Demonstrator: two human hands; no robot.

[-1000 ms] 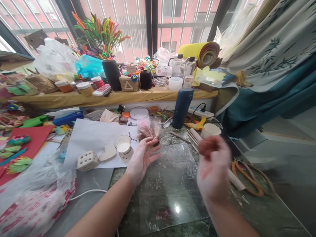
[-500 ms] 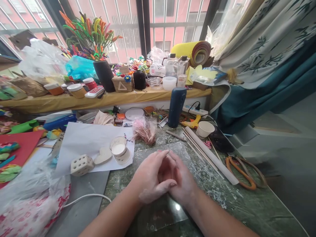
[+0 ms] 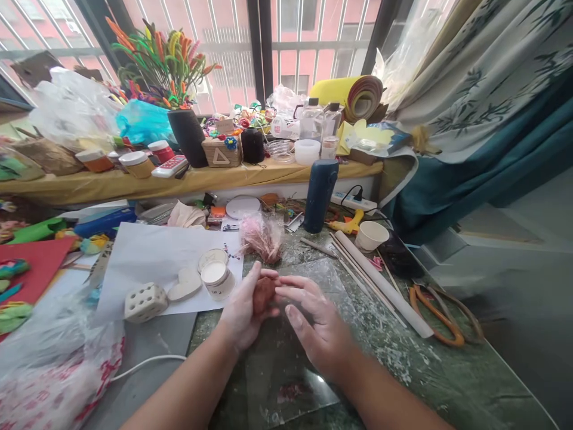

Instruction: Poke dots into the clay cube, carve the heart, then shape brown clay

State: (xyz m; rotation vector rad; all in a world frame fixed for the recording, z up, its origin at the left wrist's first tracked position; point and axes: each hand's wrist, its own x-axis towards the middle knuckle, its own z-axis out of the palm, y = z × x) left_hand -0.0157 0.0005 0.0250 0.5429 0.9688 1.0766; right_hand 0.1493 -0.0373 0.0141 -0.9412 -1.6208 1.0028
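Observation:
A reddish-brown lump of clay (image 3: 264, 295) rests in my left hand (image 3: 242, 310), which is curled around it with the thumb up. My right hand (image 3: 316, 316) is just to the right, its fingers apart and stretched toward the lump. Its fingertips are at the lump's edge; whether they press on it I cannot tell. White powder coats both hands. Beneath them lies a clear plastic sheet (image 3: 286, 382) with a dark reddish smear. Beyond my hands sits a crumpled clear bag (image 3: 262, 236) with pinkish-brown stuff in it.
To the left, a paper cup (image 3: 217, 278) of white powder, a heart-shaped piece (image 3: 185, 285) and a die-shaped block (image 3: 145, 301) stand on white paper (image 3: 147, 257). Rightward lie a pale rolling rod (image 3: 385, 283), thin sticks and orange-handled scissors (image 3: 436, 313). A blue bottle (image 3: 320, 196) stands behind.
My hands were cupped together with their contents hidden. They have parted: the left has moved left holding the clay lump, now visible, and the right has opened beside it.

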